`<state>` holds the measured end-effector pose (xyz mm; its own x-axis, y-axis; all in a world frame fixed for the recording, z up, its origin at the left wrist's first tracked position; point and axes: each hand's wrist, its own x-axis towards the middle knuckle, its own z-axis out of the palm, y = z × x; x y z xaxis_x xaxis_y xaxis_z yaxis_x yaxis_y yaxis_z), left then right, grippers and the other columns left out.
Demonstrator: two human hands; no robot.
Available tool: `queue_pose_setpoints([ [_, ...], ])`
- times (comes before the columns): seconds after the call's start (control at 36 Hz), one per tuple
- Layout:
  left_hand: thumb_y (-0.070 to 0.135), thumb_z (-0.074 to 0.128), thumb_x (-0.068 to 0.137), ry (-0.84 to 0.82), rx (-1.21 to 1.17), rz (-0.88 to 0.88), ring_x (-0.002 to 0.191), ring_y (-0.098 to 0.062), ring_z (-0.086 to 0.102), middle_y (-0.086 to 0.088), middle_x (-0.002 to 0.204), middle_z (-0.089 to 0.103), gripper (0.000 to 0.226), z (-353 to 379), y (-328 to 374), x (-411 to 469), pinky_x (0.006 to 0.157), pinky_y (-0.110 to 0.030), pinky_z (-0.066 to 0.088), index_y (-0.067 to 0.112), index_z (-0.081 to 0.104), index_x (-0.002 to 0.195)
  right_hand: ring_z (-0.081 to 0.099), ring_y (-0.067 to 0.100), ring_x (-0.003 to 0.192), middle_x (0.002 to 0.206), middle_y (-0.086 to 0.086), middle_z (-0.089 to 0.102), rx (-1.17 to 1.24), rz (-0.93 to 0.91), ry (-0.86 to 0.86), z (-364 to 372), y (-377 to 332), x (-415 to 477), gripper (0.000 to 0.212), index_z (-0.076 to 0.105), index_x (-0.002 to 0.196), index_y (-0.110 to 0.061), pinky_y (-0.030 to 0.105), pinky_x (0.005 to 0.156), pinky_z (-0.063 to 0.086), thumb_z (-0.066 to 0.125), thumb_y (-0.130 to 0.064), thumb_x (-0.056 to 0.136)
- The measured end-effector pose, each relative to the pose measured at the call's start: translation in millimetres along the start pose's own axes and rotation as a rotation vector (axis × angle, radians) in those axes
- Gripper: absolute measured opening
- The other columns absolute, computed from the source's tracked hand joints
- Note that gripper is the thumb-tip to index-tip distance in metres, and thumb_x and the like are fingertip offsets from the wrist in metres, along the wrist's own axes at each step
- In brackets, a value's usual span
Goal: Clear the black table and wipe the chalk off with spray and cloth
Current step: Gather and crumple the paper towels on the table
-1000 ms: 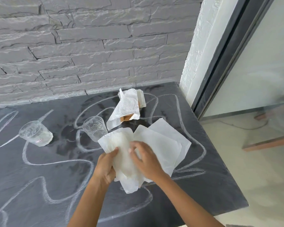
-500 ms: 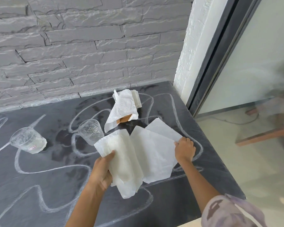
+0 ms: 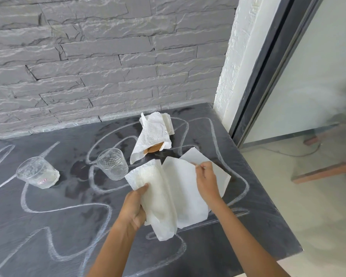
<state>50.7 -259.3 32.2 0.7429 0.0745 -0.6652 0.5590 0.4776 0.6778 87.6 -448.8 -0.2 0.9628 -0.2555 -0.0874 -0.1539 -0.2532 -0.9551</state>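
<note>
Over the black table (image 3: 248, 220), marked with white chalk loops, I hold a stack of white paper towels (image 3: 180, 194). My left hand (image 3: 134, 208) grips the stack's left side from below. My right hand (image 3: 207, 180) pinches the upper edge of a sheet on the right. Behind the sheets lies a nearly used-up paper towel roll (image 3: 154, 136) with its brown cardboard core showing. Two clear plastic cups stand on the table: one (image 3: 112, 166) just left of the towels, another (image 3: 37, 172) farther left. No spray bottle is in view.
A grey stone-brick wall (image 3: 108, 66) runs along the table's far edge. A white pillar and a dark-framed glass door (image 3: 308, 86) stand to the right. The table's right edge drops to a pale floor. Wet dark patches show near the cups.
My right hand moved from the sheets' far right edge up and inward and now pinches a sheet's top edge. My left hand keeps its hold on the stack.
</note>
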Motion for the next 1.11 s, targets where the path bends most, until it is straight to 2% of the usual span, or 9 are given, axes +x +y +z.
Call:
queue_pose_setpoints([
  [0.17, 0.01, 0.044, 0.097, -0.026, 0.008, -0.055, 0.069, -0.022, 0.069, -0.009, 0.07, 0.073, 0.02, 13, 1, 6, 0.062, -0.035, 0.051, 0.002, 0.062, 0.093, 0.035, 0.001, 0.04, 0.101, -0.037, 0.055, 0.07, -0.286, -0.357, 25, -40, -57, 0.022, 0.026, 0.081, -0.027, 0.017, 0.043, 0.028, 0.03, -0.021, 0.102],
  [0.22, 0.009, 0.043, 0.097, -0.02, 0.009, -0.082, 0.059, -0.016, 0.07, -0.008, 0.065, 0.072, 0.024, 15, 5, 8, 0.054, -0.028, 0.054, 0.002, 0.063, 0.086, 0.055, -0.014, 0.073, 0.132, -0.019, 0.043, -0.002, -0.372, -0.494, 31, -41, -69, 0.022, 0.024, 0.083, -0.03, 0.011, 0.061, 0.043, 0.028, -0.02, 0.102],
  [0.28, 0.005, 0.044, 0.094, -0.003, 0.014, -0.094, 0.051, -0.013, 0.065, -0.005, 0.056, 0.064, 0.028, 16, 9, 9, 0.048, -0.021, 0.053, 0.004, 0.059, 0.071, 0.037, -0.011, 0.127, 0.143, -0.003, 0.038, -0.099, -0.445, -0.583, 35, -34, -76, 0.023, 0.023, 0.086, -0.033, 0.014, 0.098, 0.038, 0.028, -0.017, 0.102],
  [0.39, 0.006, 0.045, 0.093, -0.017, 0.09, -0.126, 0.039, -0.015, 0.059, -0.005, 0.04, 0.055, 0.044, 16, 16, 11, 0.04, -0.02, 0.049, 0.004, 0.056, 0.05, 0.017, -0.021, 0.129, 0.144, 0.004, 0.039, -0.177, -0.511, -0.623, 35, -18, -80, 0.017, 0.024, 0.09, -0.029, 0.002, 0.1, 0.023, 0.027, -0.016, 0.102],
  [0.47, 0.017, 0.051, 0.094, -0.074, 0.104, -0.15, 0.059, -0.024, 0.066, -0.014, 0.063, 0.066, 0.027, 17, 21, 9, 0.07, -0.031, 0.057, -0.001, 0.063, 0.078, 0.016, -0.029, 0.124, 0.145, -0.008, 0.036, -0.192, -0.525, -0.625, 34, -13, -81, 0.024, 0.02, 0.087, -0.042, -0.002, 0.093, 0.023, 0.025, -0.023, 0.101],
  [0.56, 0.03, 0.064, 0.087, -0.119, 0.144, -0.146, 0.071, -0.025, 0.061, -0.015, 0.079, 0.064, 0.031, 22, 22, 6, 0.09, -0.038, 0.049, 0.002, 0.062, 0.1, 0.032, -0.005, 0.128, 0.143, -0.003, 0.044, -0.189, -0.529, -0.653, 33, -8, -81, 0.008, 0.026, 0.094, -0.026, 0.01, 0.095, 0.036, 0.024, -0.029, 0.101],
  [0.67, 0.002, 0.063, 0.084, -0.105, 0.155, -0.101, 0.052, -0.023, 0.064, -0.016, 0.068, 0.067, 0.017, 25, 17, 6, 0.053, -0.031, 0.056, -0.005, 0.059, 0.099, 0.055, -0.009, 0.092, 0.112, -0.009, 0.06, -0.065, -0.512, -0.525, 28, -14, -77, 0.006, 0.037, 0.1, -0.036, 0.014, 0.074, 0.042, 0.032, -0.038, 0.098],
  [0.81, -0.003, 0.062, 0.084, -0.007, 0.134, 0.006, 0.083, -0.033, 0.066, -0.02, 0.094, 0.069, 0.02, 16, 17, 6, 0.084, -0.051, 0.052, -0.005, 0.06, 0.104, 0.056, 0.006, 0.096, 0.098, -0.01, 0.061, -0.084, -0.323, -0.098, 18, 3, -42, 0.008, 0.051, 0.096, -0.027, 0.025, 0.083, 0.043, 0.045, -0.033, 0.095],
  [1.11, 0.001, 0.062, 0.085, -0.01, 0.059, 0.045, 0.086, -0.033, 0.068, -0.016, 0.093, 0.072, 0.02, 1, 10, 8, 0.069, -0.045, 0.055, 0.002, 0.061, 0.105, 0.043, 0.03, 0.12, 0.126, 0.014, 0.049, -0.937, 0.235, 0.161, -52, 74, 47, 0.048, 0.046, 0.123, -0.003, 0.041, 0.098, 0.037, 0.053, -0.04, 0.092],
])
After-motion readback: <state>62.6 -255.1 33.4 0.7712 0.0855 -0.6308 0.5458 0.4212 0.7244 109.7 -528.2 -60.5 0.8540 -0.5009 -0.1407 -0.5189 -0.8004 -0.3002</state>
